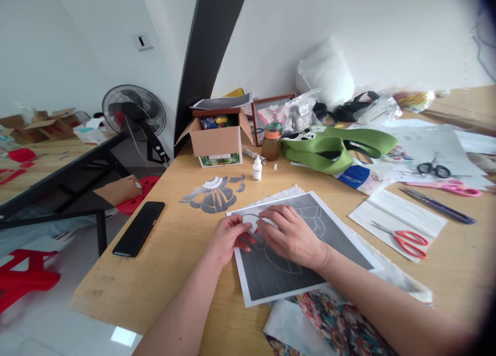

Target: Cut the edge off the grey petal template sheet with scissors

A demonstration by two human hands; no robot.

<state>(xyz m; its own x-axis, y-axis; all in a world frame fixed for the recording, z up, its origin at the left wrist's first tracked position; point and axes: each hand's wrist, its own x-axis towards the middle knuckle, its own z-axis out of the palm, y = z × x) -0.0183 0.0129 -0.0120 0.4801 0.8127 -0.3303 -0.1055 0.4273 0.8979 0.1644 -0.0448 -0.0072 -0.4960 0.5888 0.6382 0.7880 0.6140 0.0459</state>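
Nearest me, at the near edge of the light wood-grained worktop (174,289), lies a floral cloth (337,320) in red, blue and cream. Just beyond it is a dark grey printed sheet (267,286) with white outlines and a white border, lying aslant. Above its left part I hold a small white paper piece (252,220) with a dark curved edge. The thumb and forefinger of my left hand (226,238) are clamped on it; my right hand (290,237) has its fingers bent with the tips at the piece's right side, and I cannot tell whether they pinch it.

By the worktop's left edge rests a black phone (139,229). Toward the right edge, orange-handled scissors (411,241) lie on a folded white paper (364,211). Past the sheet's far left corner, grey cut-out paper shapes (215,197) form a fan. Farther off, a small white plastic bottle (257,170) stands upright near a tiny white cap (275,167). Toward the worktop's far edge are an open cardboard box (217,141), an amber-filled glass jar (272,146) and a green felt-like band (337,154).
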